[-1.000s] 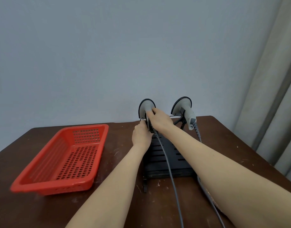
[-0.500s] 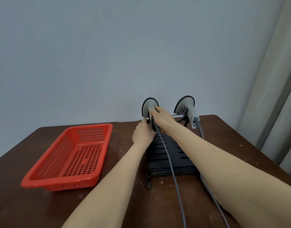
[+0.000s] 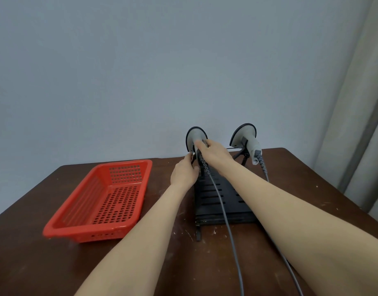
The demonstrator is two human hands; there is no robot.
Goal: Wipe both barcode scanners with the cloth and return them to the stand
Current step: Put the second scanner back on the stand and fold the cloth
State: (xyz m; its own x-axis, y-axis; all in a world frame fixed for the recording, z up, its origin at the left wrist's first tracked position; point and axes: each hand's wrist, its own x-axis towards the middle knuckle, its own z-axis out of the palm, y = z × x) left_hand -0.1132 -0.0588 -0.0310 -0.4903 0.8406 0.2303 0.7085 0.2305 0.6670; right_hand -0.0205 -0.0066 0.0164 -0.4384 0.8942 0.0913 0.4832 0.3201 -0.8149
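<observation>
while right hand [image 3: 213, 153] curls round scanner [image 3: 195, 135] at frame centre, left hand [image 3: 184, 174] touches stand [image 3: 207, 201], grip unclear; ease straight, mind cable [image 3: 224, 210].

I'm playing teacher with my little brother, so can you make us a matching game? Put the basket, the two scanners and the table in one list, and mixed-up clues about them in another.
Things
1. basket
2. left scanner
3. right scanner
4. table

Clues
A. rests on the stand, no hand on it
B. dark brown with pale scuffs
C. red, full of little holes
D. gripped by the right hand

Pairs: 1-C, 2-D, 3-A, 4-B
</observation>
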